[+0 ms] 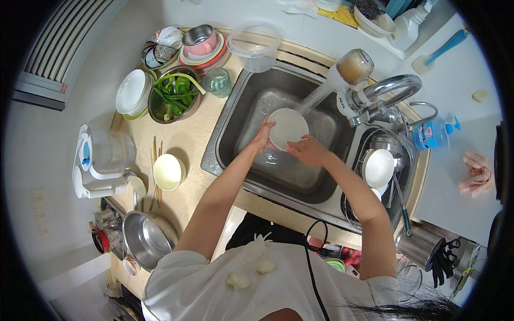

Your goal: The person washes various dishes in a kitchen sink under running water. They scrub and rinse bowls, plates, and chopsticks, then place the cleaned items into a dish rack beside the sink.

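Observation:
A white bowl (288, 129) is held over the stainless steel sink basin (257, 96). My left hand (263, 134) grips its left rim. My right hand (309, 151) lies against its lower right edge, fingers on the bowl; whether they close on it is unclear. Water streams from the faucet's filter unit (348, 72) down to the bowl's upper right side. The chrome faucet (395, 92) arches at the sink's right corner. Shallow water shows in the basin's bottom.
Left on the counter stand a pale yellow bowl (168, 172), chopsticks, a steel pot (148, 240), a metal bowl of green vegetables (176, 96), stacked white dishes (134, 92) and a glass (217, 82). A clear plastic tub (255, 44) borders the sink; a dish rack with bowls (377, 168) sits right.

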`<state>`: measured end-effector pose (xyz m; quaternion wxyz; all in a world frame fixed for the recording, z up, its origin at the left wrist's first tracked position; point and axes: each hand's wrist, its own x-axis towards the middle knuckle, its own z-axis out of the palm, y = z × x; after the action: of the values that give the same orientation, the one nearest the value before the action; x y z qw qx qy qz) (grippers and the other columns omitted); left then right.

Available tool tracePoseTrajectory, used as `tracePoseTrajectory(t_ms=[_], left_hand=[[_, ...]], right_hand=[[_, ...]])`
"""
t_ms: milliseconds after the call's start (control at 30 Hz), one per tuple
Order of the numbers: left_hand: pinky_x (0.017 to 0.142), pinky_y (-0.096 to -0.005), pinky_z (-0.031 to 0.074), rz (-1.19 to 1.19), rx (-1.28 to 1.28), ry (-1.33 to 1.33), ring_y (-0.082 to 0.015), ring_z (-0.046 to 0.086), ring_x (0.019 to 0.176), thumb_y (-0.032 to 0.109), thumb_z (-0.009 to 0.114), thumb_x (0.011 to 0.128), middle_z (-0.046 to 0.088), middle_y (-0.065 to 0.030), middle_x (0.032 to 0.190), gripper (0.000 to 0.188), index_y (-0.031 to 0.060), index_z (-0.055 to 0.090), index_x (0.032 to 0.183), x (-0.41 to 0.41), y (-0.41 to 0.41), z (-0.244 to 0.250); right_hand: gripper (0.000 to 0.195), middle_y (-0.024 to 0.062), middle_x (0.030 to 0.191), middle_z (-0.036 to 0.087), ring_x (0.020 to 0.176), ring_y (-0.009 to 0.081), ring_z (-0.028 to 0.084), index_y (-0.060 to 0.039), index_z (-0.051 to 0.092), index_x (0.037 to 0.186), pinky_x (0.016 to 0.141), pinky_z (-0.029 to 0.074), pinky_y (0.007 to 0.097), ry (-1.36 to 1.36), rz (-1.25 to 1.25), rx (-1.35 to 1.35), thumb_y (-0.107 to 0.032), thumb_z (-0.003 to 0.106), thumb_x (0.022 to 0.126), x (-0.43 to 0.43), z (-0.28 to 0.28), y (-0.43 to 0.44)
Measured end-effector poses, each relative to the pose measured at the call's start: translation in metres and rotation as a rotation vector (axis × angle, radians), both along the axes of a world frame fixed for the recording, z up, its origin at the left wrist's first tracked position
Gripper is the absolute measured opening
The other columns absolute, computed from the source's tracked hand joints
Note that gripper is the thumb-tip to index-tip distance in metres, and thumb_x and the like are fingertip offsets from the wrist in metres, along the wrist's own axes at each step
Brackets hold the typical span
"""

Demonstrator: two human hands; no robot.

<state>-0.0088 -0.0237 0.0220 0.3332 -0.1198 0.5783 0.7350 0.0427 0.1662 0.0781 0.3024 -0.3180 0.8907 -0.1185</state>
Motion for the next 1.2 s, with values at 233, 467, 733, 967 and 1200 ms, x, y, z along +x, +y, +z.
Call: tracePoseTrajectory(t_ms=[233,467,733,967,1200], left_hand=[[0.054,-0.0508,0.057,-0.055,0.058,-0.087,-0.0431,0.046,0.111,0.026,0.040,0.086,0.027,-0.0199,0.138,0.059,0.0171,0.016,0.140,0.008,0.011,0.009],[0.059,-0.0503,0.057,0.053,0.080,-0.140,-0.0425,0.046,0.110,0.025,0.040,0.086,0.027,-0.0197,0.138,0.061,0.0210,0.013,0.141,0.012,-0.006,0.002],[0.085,-0.0462,0.047,0.240,-0.237,0.373,-0.0386,0.043,0.114,0.003,0.047,0.072,0.038,-0.0176,0.127,0.069,0.0183,0.025,0.136,0.017,-0.001,-0.018],[0.096,-0.0429,0.033,0.397,-0.663,0.523,-0.0401,0.041,0.110,-0.009,0.049,0.063,0.041,-0.0212,0.121,0.082,0.0204,0.027,0.136,0.045,0.030,0.004],[0.091,-0.0411,0.036,0.331,-0.734,0.482,-0.0401,0.041,0.107,-0.002,0.062,0.064,0.040,-0.0211,0.113,0.084,0.0244,0.027,0.136,0.050,0.041,0.026]], right_hand=[[0.058,0.0089,0.127,0.051,0.124,0.0272,0.041,-0.0084,0.034,0.136,0.109,0.010,0.0462,0.303,-0.264,-0.213,-0.046,0.020,0.095,-0.003,-0.059,-0.014],[0.047,0.0145,0.106,0.061,0.108,0.0228,0.051,-0.0053,0.045,0.125,0.099,0.027,0.0409,-0.179,-0.604,-0.635,-0.037,0.028,0.095,0.018,-0.049,-0.021],[0.037,0.0145,0.092,0.059,0.067,0.0255,0.059,0.0051,0.052,0.103,0.051,0.048,0.0338,-0.649,-1.725,-1.103,-0.004,0.068,0.071,-0.001,-0.106,-0.071],[0.035,0.0101,0.083,0.061,0.060,0.0183,0.059,0.0017,0.053,0.106,0.044,0.046,0.0268,-0.391,-1.626,-0.756,-0.010,0.065,0.076,-0.010,-0.139,-0.072],[0.036,0.0128,0.076,0.061,0.053,0.0176,0.060,0.0023,0.049,0.108,0.042,0.047,0.0320,-1.022,-1.590,-1.422,-0.012,0.065,0.079,0.010,-0.156,-0.061]])
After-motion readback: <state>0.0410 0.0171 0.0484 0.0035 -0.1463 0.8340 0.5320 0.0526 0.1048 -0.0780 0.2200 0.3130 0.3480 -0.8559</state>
